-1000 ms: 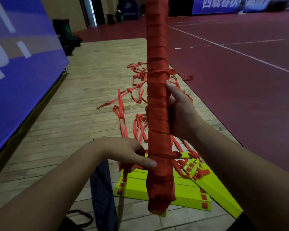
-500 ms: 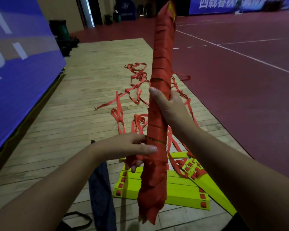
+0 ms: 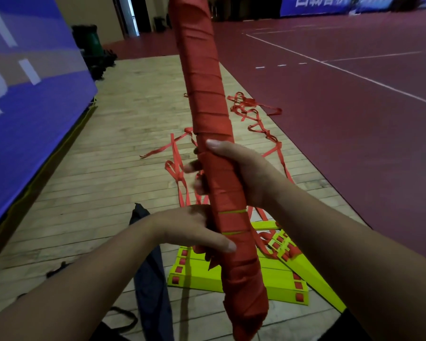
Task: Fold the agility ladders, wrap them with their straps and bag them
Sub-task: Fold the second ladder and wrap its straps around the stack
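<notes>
While both hands hold it, a long bundle [image 3: 214, 148] wound in red strapping stands nearly upright before the person, its top leaning slightly left and away.
At the bundle's middle the right hand [image 3: 244, 173] curls round it. Just below, the left hand [image 3: 192, 230] presses its thumb across the front, fingers hidden behind. A dark bag [image 3: 150, 274] lies on the wooden floor [image 3: 103, 183], down and left, nearer the left hand. Bagging likely means swinging the lower end leftward. A yellow ladder stack [image 3: 276, 279] and loose straps [image 3: 256, 119] lie beneath and beyond.
</notes>
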